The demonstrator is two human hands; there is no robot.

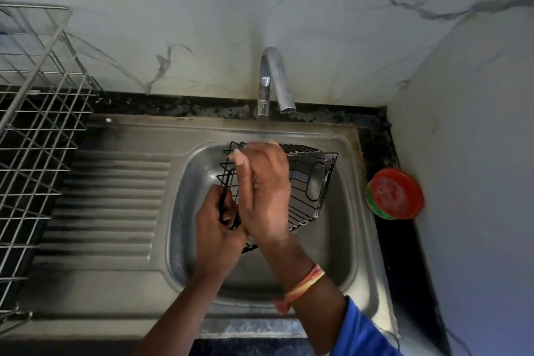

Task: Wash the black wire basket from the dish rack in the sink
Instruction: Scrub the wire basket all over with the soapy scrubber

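sink (185, 211): steel basin, ribbed drainboard (115, 196) to its left
black wire basket (306, 188): tilted over the basin, soap suds on its wires
left hand (219, 225): grips the basket's near-left edge
right hand (265, 191): lies across the basket, fingers stretched toward the far side
tap (271, 81): at the far rim, no water visible
dish rack (34, 124): far left
red-lidded tub (396, 193): on the desk (384, 153), right of the sink

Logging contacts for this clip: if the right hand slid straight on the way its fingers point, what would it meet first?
The right hand lies across the black wire basket, so its far rim wires come first; past them, probably the back ledge of the sink, depth unclear.
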